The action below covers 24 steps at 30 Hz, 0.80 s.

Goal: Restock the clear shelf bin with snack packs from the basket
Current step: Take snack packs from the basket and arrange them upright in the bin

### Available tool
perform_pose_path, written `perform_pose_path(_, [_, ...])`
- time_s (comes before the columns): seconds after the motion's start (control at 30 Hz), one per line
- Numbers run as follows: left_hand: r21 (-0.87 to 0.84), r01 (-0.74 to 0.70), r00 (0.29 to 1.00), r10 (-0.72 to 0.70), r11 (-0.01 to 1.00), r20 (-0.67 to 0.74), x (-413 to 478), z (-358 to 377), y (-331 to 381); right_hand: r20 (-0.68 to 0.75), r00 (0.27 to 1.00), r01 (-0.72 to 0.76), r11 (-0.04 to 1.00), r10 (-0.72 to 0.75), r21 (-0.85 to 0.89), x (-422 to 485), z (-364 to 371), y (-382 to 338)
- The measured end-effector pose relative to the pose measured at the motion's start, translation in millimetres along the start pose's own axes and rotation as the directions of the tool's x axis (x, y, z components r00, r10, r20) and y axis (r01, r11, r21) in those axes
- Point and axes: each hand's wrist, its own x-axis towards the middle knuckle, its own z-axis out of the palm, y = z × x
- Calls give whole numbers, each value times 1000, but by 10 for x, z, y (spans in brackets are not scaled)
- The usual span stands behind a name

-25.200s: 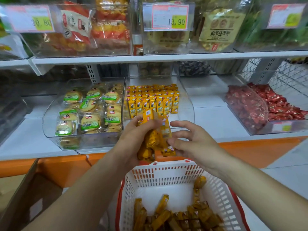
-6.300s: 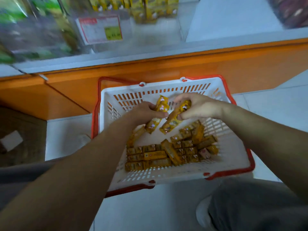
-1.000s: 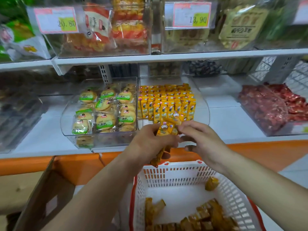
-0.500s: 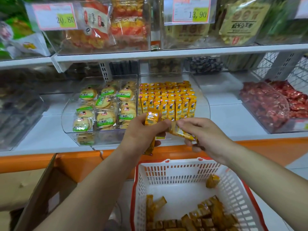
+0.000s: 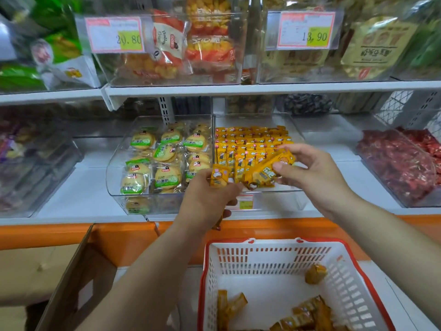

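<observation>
Lying loose in the basket [image 5: 274,259] below the bin [image 5: 281,201], a few yellow packs [image 5: 307,314] wait. At the bin's front, the left hand [image 5: 210,199] grips several packs; the right hand [image 5: 317,173] pinches one above the bin's front edge. They look light, crinkly and slick, best pinched at the ends. Deeper in the bin, packs stand in tidy rows.

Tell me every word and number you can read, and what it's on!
"20.80": left price tag.
"13.90": right price tag.
Print on the yellow snack packs, the biscuit packs and the small tag below them: too blurred to read.
</observation>
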Motion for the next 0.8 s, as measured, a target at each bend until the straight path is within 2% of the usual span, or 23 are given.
perform_pose_path(0.1, [42, -2, 999, 4, 999, -41, 38, -175, -1, -56, 995, 68, 951, -88, -301, 415, 174, 48])
perform_pose_path(0.2, [61, -7, 999, 9, 998, -34, 36, -315, -23, 8, 987, 139, 843, -158, -520, 842, 415, 174])
perform_pose_path(0.33, [11, -31, 998, 32, 999, -46, 33, -480, -76, 148, 974, 224, 601, -174, -767, 1257, 695, 374])
perform_pose_path(0.47, [-32, -46, 992, 42, 998, -116, 55, -614, -115, 213, 974, 228, 409, -82, -884, 1465, 854, 564])
perform_pose_path(0.63, [-55, -40, 984, 30, 998, -175, 107, -644, -141, 205, 979, 200, 280, -13, -939, 1523, 873, 698])
perform_pose_path(0.7, [-50, -42, 981, 32, 998, -191, 119, -617, -127, 215, 976, 217, 268, -38, -939, 1488, 866, 710])
perform_pose_path(0.8, [-48, -51, 982, 41, 998, -187, 117, -561, -92, 200, 974, 223, 317, -104, -922, 1365, 804, 616])
